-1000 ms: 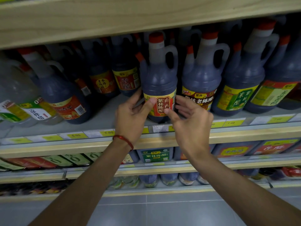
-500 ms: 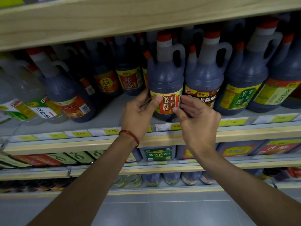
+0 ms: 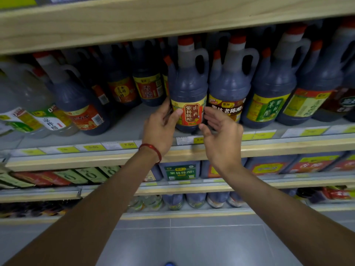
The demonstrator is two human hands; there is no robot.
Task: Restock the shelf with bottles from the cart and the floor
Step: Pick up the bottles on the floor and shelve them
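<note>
A dark vinegar bottle [image 3: 189, 83] with a red cap, a looped handle and a red-and-yellow label stands upright at the front of the middle shelf [image 3: 123, 129]. My left hand [image 3: 161, 127] grips its lower left side, thumb pressed on the label. My right hand [image 3: 221, 139] hovers at the bottle's lower right with its fingers spread, close to the label edge and in front of the neighbouring bottle [image 3: 228, 89]. I cannot tell whether the right fingertips touch either bottle.
More dark bottles stand to the right [image 3: 272, 89] and behind, and pale clear ones at the far left [image 3: 23, 104]. A wooden shelf board [image 3: 172, 18] hangs close above the caps. Lower shelves [image 3: 180, 171] hold more bottles. Grey floor tiles [image 3: 192, 242] lie below.
The bottle has been set slightly further right, against its neighbour. My right hand has loosened and its fingers have spread, while the left hand keeps its hold.
</note>
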